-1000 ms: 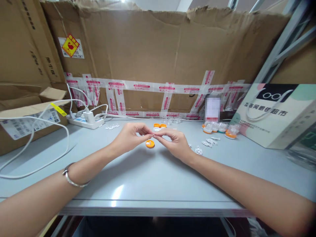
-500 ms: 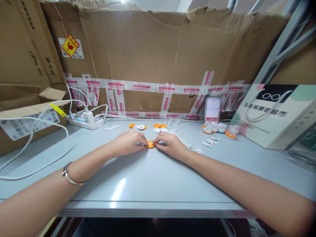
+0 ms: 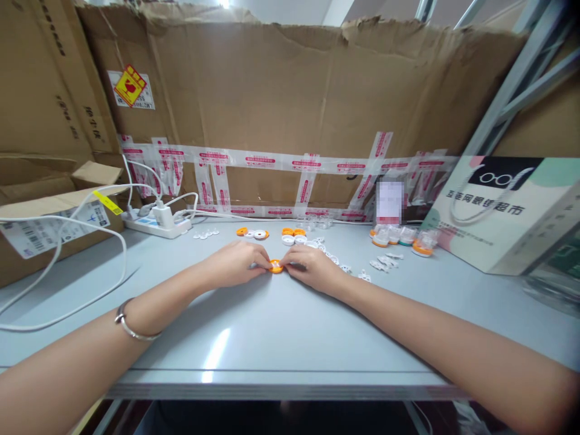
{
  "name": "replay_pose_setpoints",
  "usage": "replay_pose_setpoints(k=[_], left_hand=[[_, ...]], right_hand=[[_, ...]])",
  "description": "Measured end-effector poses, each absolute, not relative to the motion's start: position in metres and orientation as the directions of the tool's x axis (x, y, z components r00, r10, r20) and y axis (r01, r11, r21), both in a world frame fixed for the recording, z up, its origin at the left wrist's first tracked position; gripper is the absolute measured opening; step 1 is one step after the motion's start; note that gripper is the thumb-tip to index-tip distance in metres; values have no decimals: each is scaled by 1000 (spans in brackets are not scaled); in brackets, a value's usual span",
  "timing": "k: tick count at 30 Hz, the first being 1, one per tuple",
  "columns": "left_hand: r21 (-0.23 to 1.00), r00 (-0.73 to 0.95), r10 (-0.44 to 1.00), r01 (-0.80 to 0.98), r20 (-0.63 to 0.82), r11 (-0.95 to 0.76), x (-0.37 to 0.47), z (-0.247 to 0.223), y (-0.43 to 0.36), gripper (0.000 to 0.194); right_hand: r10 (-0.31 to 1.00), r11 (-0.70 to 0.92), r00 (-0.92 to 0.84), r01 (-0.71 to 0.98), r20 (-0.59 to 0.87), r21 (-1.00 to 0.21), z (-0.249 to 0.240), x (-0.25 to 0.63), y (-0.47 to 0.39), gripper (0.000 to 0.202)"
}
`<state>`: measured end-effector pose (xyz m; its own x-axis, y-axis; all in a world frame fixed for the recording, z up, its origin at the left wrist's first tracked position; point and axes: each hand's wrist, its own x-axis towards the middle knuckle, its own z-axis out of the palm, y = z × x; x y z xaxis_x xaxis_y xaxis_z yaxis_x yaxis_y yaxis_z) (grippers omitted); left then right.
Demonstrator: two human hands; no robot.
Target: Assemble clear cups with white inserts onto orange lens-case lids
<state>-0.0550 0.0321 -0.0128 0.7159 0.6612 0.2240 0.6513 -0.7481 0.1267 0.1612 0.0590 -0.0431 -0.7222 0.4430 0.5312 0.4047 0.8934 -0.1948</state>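
Observation:
Between my two hands, on the grey tabletop, lies a small round orange piece (image 3: pixel 276 270) with something whitish inside it. My left hand (image 3: pixel 238 264) pinches it at the left edge with thumb and fingertips. From the other side my right hand (image 3: pixel 310 264) has its fingertips closed on the right edge. Just behind stand orange round caps (image 3: pixel 293 231) and white round caps (image 3: pixel 294 240). Farther left lie more orange and white round parts (image 3: pixel 259 234). White small parts (image 3: pixel 334 260) are scattered behind my right hand, partly hidden by it.
A power strip (image 3: pixel 158 225) with white cables (image 3: pixel 124 241) occupies the left, beside an open cardboard box (image 3: pixel 54 229). Clear-topped pieces (image 3: pixel 389 235) stand at the back right before a paper bag (image 3: pixel 484 217). A large cardboard sheet (image 3: pixel 272 90) walls off the back.
Both hands stay at the orange piece, with at most a tiny shift of the fingers. The view has moved very slightly.

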Motion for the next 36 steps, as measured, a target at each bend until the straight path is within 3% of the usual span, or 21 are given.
replay_pose_setpoints(k=[12,17,21,30,34,36], left_hand=[[106,686,686,684,242,-722,-53,-10,27,24],[153,639,706,699,306,-699,-51,-4,23,24],[189,548,757,751,355,-633,-55,-2,28,23],[218,509,774,764,376,-608,-60,1,31,24],[207,510,761,759,401,-618,-61,2,29,24],[204,512,756,756,407,-622,-60,3,27,25]], right_hand=[[451,892,-724,382,522,-241,-37,160,52,22],[612,778,-436,479,660,-406,-21,175,63,19],[712,651,-290,614,640,-446,-13,194,81,16],[741,643,-505,724,444,-250,-26,197,95,6],[742,641,-491,719,457,-267,-27,196,94,6],[754,637,-453,680,476,-363,-24,192,90,7]])
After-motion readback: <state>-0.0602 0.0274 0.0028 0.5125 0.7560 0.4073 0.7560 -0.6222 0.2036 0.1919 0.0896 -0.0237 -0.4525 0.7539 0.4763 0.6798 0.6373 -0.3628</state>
